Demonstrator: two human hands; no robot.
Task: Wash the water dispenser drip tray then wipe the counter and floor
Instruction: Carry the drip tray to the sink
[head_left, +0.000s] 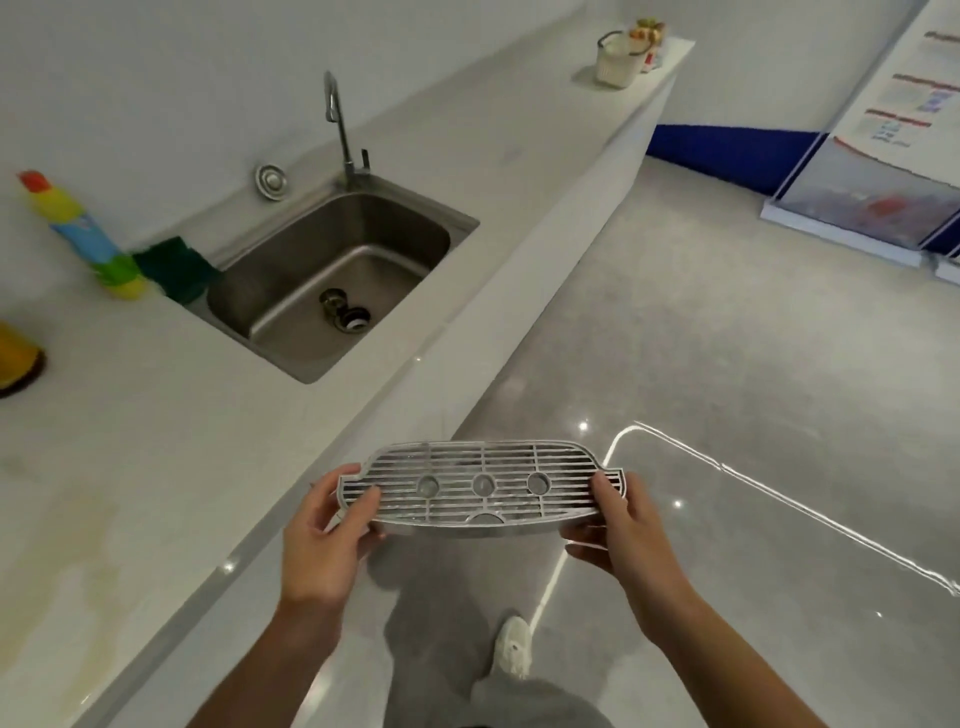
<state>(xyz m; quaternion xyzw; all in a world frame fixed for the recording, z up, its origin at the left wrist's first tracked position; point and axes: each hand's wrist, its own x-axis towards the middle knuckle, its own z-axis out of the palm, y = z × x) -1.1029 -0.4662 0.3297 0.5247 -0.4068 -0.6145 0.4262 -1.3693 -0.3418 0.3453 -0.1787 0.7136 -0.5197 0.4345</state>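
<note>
Head view: you hold the drip tray (480, 488) in both hands, out in front of you, above the floor (727, 364) and just off the front edge of the counter (171, 457). Your left hand (324, 540) clamps its left end, thumb on the top face and fingers beneath; your right hand (621, 525) clamps the right end the same way. The tray sits roughly level, tilted slightly toward you.

Condition of the tray — a grey, elongated grille with a curved front edge and small notched tabs at both ends. Horizontal slats run its length, crossed by a few vertical ribs. Three round recesses sit in a row across the middle, and a half-round cut-out marks the front edge. Pale, whitish residue or wetness shows between the slats; which of the two cannot be told.

Surroundings: the steel sink (332, 275) is set in the counter well ahead of the tray, its basin holding only the drain fitting, with the tap (340, 124) at its rear. A green sponge (174, 267) lies at the sink's left corner, touching a multicoloured bottle (83, 236). The counter near you carries a yellowish stain (78, 561). The floor is grey and glossy.
</note>
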